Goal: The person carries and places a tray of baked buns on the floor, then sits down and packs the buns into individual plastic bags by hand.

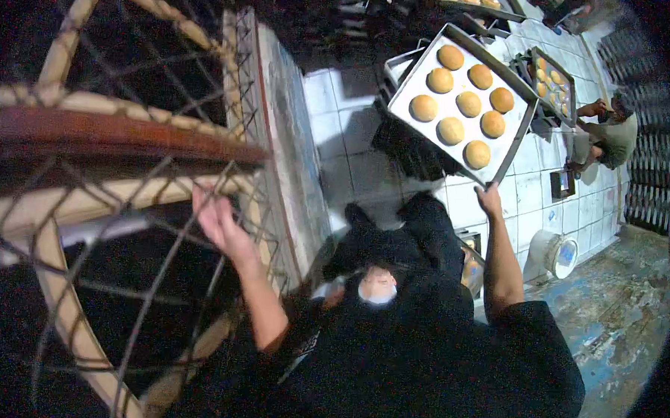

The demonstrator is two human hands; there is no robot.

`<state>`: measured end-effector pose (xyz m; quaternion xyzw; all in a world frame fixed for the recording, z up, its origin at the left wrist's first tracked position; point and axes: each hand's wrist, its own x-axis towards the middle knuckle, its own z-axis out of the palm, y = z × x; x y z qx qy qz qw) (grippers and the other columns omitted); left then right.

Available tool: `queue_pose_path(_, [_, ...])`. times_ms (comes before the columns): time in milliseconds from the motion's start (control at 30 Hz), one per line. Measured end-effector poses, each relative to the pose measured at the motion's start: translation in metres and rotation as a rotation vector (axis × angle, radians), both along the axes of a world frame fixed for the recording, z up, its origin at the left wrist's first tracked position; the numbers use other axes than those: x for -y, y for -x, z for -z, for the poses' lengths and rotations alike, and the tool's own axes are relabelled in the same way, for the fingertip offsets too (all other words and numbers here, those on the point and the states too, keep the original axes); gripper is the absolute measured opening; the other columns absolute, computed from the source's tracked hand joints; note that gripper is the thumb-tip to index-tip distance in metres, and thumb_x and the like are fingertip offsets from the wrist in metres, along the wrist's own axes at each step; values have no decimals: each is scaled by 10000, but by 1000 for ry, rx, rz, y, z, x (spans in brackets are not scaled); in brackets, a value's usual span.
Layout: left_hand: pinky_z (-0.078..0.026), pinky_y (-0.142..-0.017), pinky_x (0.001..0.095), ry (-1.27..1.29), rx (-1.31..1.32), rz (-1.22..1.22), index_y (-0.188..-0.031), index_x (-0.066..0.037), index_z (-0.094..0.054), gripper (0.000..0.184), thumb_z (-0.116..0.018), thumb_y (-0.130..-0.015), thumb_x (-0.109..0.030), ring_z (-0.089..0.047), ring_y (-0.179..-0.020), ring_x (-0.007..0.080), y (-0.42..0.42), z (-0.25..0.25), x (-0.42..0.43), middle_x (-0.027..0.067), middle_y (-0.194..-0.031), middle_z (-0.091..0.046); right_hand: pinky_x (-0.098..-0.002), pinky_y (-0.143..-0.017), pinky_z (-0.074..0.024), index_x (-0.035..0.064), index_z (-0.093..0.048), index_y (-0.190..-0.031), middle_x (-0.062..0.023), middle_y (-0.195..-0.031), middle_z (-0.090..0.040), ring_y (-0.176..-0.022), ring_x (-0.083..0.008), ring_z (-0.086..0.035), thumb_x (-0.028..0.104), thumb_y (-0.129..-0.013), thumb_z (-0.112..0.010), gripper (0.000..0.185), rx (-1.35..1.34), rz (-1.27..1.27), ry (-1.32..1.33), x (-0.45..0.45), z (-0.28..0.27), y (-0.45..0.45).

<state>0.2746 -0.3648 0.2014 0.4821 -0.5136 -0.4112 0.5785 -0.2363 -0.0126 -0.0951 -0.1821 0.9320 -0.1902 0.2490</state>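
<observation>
My right hand (490, 201) is closed on the near corner of a metal baking tray (511, 146). On the tray's pale base sit several round golden-brown buns (468, 104), spaced apart. The tray is held out in front of my body, above the tiled floor. At the left, my left hand (221, 219) is raised with its fingers stretched out and slightly blurred. It is beside a wooden frame (149, 193) crossed by dark mesh; whether it touches the mesh I cannot tell. That hand holds nothing I can see.
Another tray of buns (553, 88) stands beyond mine, with a third tray (479, 0) at the top. A person (615, 135) crouches at the far right. A white bucket (562, 256) stands on white floor tiles (462, 203). A worn ledge (289, 147) runs along my left.
</observation>
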Motion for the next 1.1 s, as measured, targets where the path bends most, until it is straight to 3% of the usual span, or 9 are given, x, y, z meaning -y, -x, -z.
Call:
queue_pose_path(133, [-190, -1299, 465, 225, 316, -141, -1606, 46, -299, 656, -560, -1026, -114, -301, -1569, 323, 37, 40, -34, 206, -1695, -297, -440, -786, -590, 14, -468, -1407, -240, -1139, -691, -911, -319, -726, 414, -906, -778, 712, 42, 141, 82, -6, 29, 0])
queue_pose_path(167, [-209, -1294, 494, 168, 448, -167, -1605, 43, -305, 650, -545, -1019, -102, -303, -1565, 356, 68, 27, -47, 221, -1701, -273, -445, -849, -583, 5, -426, -1427, -267, -1092, -700, -967, -345, -722, 336, -932, -766, 685, 165, 213, 234, -5, 35, 1])
queue_pose_path(300, [-326, -1234, 500, 330, 613, 354, -1583, -1, -359, 607, -590, -1050, -179, -341, -1537, 405, 135, 49, -14, 212, -1664, -337, -330, -559, -540, 24, -522, -1242, -146, -963, -708, -762, -174, -709, 351, -1007, -703, 442, 343, 397, 591, 40, -35, -32])
queue_pose_path(500, [-338, -1223, 460, -110, 538, 767, -1564, -13, -400, 574, -578, -1075, -257, -447, -1480, 350, 334, 96, 106, 226, -1586, -479, -321, -543, -521, -29, -730, -810, -112, -696, -721, -620, -178, -695, 568, -1067, -513, 686, 485, 639, 553, 80, -54, -17])
queue_pose_path(667, [-474, -1083, 425, -133, 672, 1106, -1483, 21, -484, 553, -520, -1102, -378, -616, -1279, 377, 535, 175, 220, 272, -1400, -610, -405, -649, -581, -73, -741, -773, -208, -733, -756, -643, -251, -731, 511, -1108, -426, 744, 530, 860, 307, 71, 28, -20])
queue_pose_path(700, [-485, -1068, 430, -61, 696, 1139, -1475, 24, -489, 565, -508, -1103, -400, -633, -1244, 393, 569, 198, 233, 277, -1366, -626, -376, -473, -508, 15, -619, -817, -162, -719, -682, -565, -227, -667, 509, -1100, -400, 610, 590, 1050, 598, 75, 53, -35])
queue_pose_path(767, [-474, -1076, 490, -85, 779, 1232, -1489, 13, -479, 619, -476, -1098, -466, -614, -1253, 434, 620, 230, 243, 302, -1390, -596, -383, -485, -530, 16, -635, -823, -158, -711, -667, -570, -239, -674, 497, -1104, -381, 612, 405, 1101, 483, 71, 101, -47])
queue_pose_path(900, [-449, -1088, 544, -44, 901, 1332, -1538, -15, -431, 659, -454, -1094, -502, -544, -1295, 516, 665, 283, 230, 337, -1416, -536, -553, -812, -539, -77, -695, -1016, -297, -1009, -713, -915, -446, -702, 395, -1106, -327, 606, 239, 828, -179, 111, 43, -23])
queue_pose_path(1100, [-453, -1019, 574, 87, 1031, 1307, -1423, 1, -516, 514, -447, -1110, -400, -566, -1189, 503, 682, 294, 228, 287, -1299, -567, -589, -989, -489, -97, -697, -1105, -396, -1125, -675, -1128, -545, -643, 384, -1111, -304, 621, 271, 1009, -146, 147, -1, 11])
